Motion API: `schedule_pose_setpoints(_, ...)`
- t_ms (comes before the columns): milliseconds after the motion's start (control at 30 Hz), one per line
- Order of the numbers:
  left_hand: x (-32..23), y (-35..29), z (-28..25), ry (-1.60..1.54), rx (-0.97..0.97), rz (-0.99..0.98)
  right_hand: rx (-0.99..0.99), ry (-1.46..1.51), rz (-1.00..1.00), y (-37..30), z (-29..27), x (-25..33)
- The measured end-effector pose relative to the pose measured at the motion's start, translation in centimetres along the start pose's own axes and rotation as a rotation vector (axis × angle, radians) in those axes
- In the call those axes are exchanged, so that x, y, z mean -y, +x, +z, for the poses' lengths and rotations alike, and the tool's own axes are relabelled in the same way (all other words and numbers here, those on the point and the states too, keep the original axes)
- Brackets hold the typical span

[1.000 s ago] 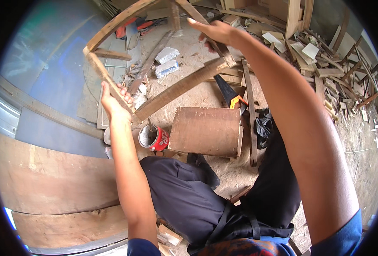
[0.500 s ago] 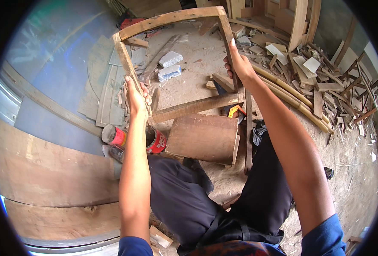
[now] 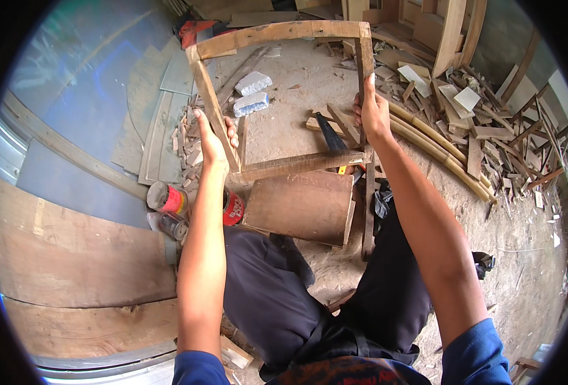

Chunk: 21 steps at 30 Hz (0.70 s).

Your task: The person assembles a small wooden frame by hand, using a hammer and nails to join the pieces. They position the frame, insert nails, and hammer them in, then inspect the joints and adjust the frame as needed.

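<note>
Out in front of me I hold up a four-sided wooden frame [image 3: 284, 31], its top bar slightly bowed. My left hand [image 3: 215, 144] grips the left side bar near its lower corner, thumb along the outside and fingertips showing inside the frame. On the right bar, my right hand [image 3: 374, 112] is wrapped round the wood below the top corner, its thumb pointing up. A wooden leg runs down from the lower right corner. Below the frame's bottom bar stands a brown wooden block or box [image 3: 300, 206].
Red cans [image 3: 232, 208] stand by my left forearm. Through the frame show a handsaw [image 3: 329, 131] and white-and-blue broken blocks [image 3: 252, 104]. Bamboo poles [image 3: 435, 144] and heaped wood scraps [image 3: 457, 96] lie to the right. Plywood sheets [image 3: 78, 256] line the left.
The frame has shifted right and turned slightly, its top bar now more level. Both hands moved with it and keep their hold. More of the saw now shows through the frame.
</note>
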<state>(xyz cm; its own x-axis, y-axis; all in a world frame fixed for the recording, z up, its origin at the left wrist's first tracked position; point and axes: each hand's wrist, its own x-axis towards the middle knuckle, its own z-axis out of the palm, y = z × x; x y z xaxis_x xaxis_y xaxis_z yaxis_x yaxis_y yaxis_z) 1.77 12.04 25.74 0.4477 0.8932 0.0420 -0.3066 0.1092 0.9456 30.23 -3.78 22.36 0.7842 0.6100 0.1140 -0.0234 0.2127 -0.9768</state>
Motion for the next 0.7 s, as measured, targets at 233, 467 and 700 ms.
schedule_pose_setpoints(233, -1.8, -0.8, -1.1, -0.274, -0.069, 0.078, 0.151, -0.143, -0.172, -0.6, -1.7, -0.3)
schedule_pose_setpoints(467, -3.3, -2.7, -1.4, -0.313, -0.098, 0.023, 0.124, -0.253, -0.293, -1.0, -2.9, -0.1)
schedule_pose_setpoints(700, -3.4, -4.1, 0.0, -0.296, -0.129, 0.142, 0.361, 0.267, -0.082, -1.6, -3.6, 4.1)
